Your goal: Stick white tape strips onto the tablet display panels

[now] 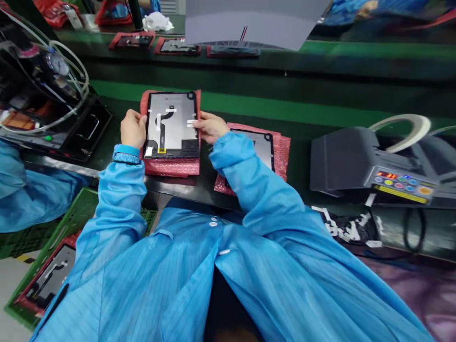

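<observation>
The right sleeve [265,183] is covering part of the second panel [262,146] while the top edge is cropping the grey overhead fixture [224,21].

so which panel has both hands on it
The held panel, between the left hand and right hand; the neighbouring panel, partly behind the right sleeve, and crate panel have neither hand on them.
</observation>
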Demonstrator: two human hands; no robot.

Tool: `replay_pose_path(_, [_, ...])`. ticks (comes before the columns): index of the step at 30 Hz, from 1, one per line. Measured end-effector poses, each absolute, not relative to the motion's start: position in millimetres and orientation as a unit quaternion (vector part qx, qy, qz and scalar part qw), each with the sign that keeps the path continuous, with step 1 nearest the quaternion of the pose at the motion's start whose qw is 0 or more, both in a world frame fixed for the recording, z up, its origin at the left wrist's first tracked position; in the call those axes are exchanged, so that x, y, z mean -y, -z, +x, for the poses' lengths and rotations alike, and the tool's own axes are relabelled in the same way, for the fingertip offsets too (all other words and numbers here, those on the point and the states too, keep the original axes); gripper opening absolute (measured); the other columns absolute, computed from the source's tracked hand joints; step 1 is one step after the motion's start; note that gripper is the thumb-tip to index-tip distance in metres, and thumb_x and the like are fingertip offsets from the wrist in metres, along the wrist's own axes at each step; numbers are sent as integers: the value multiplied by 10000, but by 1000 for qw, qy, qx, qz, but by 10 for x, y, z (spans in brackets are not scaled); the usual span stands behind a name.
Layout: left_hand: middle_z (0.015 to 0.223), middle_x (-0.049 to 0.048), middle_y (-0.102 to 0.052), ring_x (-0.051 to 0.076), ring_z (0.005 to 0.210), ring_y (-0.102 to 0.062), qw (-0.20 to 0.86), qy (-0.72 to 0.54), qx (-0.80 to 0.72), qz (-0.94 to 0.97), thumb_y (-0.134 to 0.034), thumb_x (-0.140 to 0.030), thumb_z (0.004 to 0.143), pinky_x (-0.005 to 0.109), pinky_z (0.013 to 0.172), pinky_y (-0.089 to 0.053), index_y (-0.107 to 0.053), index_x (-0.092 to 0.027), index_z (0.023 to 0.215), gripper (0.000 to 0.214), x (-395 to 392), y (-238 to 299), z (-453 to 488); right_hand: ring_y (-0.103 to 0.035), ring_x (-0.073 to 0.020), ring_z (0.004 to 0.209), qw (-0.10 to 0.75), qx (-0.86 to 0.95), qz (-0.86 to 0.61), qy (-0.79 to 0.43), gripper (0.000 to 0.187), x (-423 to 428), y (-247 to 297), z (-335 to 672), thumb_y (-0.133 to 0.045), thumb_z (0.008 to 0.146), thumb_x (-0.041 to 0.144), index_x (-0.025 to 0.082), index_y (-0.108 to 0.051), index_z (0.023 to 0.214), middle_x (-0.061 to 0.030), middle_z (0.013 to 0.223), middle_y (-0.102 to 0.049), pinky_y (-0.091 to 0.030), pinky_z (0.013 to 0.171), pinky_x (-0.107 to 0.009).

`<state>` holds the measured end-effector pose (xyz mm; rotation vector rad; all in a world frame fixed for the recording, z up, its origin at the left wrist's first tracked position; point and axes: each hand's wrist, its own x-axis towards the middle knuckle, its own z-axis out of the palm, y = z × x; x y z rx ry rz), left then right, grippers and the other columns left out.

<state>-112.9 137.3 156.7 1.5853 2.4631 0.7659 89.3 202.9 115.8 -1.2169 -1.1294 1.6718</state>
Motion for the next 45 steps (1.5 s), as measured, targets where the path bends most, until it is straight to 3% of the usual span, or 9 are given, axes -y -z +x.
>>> replay_pose_path(5, [1193,190,-657,368,1171,-588,102,-127,-863,478,-477,-277,949,482,1011,-439,-605,-161,1098,229,-1479,-1323,-1332,-525,-76,497,292,489,-567,-596,272,-1937,-1107,698,-768,686,25,169,-564,793,62,579,-524,-503,437,-216])
replay_pose_path(9, [1309,112,-586,410,1244,-468,43,-143,-853,500,-484,-406,920,592,1030,-394,-564,-232,1225,360,-1296,-1432,-1254,-546,-76,483,326,520,-495,-615,292,-1358,-1117,1404,-808,681,129,176,-631,910,60,619,-573,-511,441,-222])
replay_pose_path(11, [1374,65,-536,442,1300,-367,-21,-185,-810,555,-483,-488,908,650,1053,-331,-538,-309,1242,383,-1213,-1525,-1036,-569,-77,500,361,500,-497,-610,260,-974,-1064,1909,-834,671,223,166,-661,857,37,635,-623,-525,482,-222])
replay_pose_path(17, [1191,114,-647,344,1192,-517,78,-187,-462,863,-455,-307,950,557,1047,-376,-647,-215,1083,251,-1272,-1216,389,-403,-27,360,640,147,-702,-276,351,-171,-771,3276,-742,776,420,194,-492,676,109,452,-462,-324,349,-134])
replay_pose_path(24, [1138,95,-704,331,1183,-522,114,-189,-366,904,-498,-298,957,552,1027,-414,-723,-230,1060,257,-1825,-585,984,-456,-32,403,656,32,-696,-290,331,-255,-730,3864,-635,874,426,177,-506,697,61,541,-555,-332,366,-133])
replay_pose_path(28, [1171,93,-705,319,1192,-525,123,-194,-353,907,-443,-365,988,559,1039,-413,-726,-245,1087,324,-1901,-509,858,-404,-41,413,659,96,-721,-191,291,-298,-674,3914,-623,860,342,194,-472,659,84,504,-489,-321,391,-154])
replay_pose_path(33, [1356,41,-638,327,1320,-431,134,-140,-328,925,-347,-492,996,569,1109,-323,-678,-263,1238,469,-1914,-408,822,-451,-80,492,612,244,-750,-59,250,-88,-722,3777,-600,833,379,214,-501,674,62,544,-490,-382,508,-226])
replay_pose_path(39, [1449,-32,-554,317,1387,-258,172,-81,-322,927,-210,-756,912,630,1158,-130,-593,-290,1330,734,-2009,-309,816,-518,-117,604,474,524,-663,-249,349,-649,-747,3360,-560,884,532,214,-544,743,28,639,-523,-468,650,-293])
replay_pose_path(45, [1503,1,-502,348,1387,-277,188,-84,-311,928,-272,-774,903,657,1158,-98,-613,-313,1315,707,-2016,-301,807,-564,-165,735,289,628,-646,-323,221,-1716,-445,3003,-558,918,352,206,-544,753,-10,726,-591,-496,835,-361])
